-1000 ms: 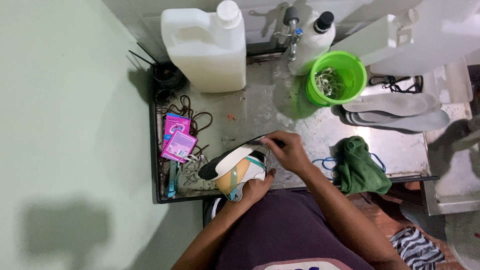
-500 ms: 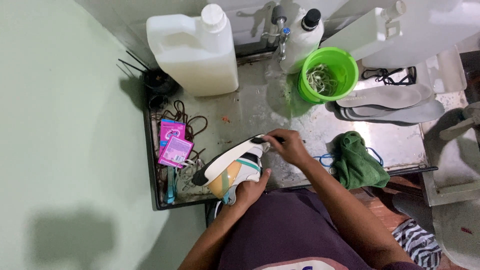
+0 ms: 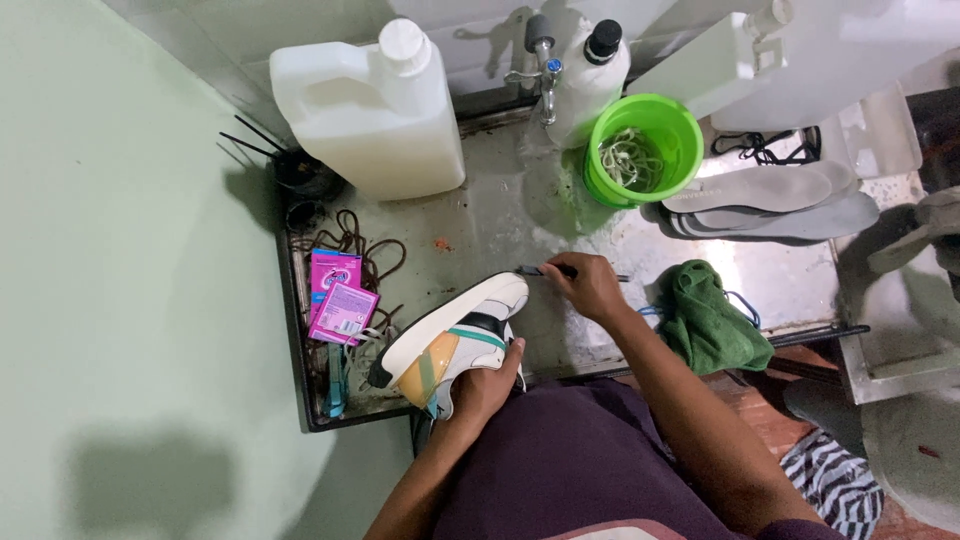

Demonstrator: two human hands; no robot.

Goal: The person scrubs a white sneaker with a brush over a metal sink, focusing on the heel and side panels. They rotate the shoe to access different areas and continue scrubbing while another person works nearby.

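Your left hand cups the sneaker from below, fingers curled round its heel end and thumb up along its side, so it sits tilted, sole up, over the near edge of the metal tray. Your right hand has its fingers pinched on a thin dark brush, right beside the shoe's toe end. The green rag lies just to the right, pink sachets to the left, and the green bucket and white jug stand at the back.
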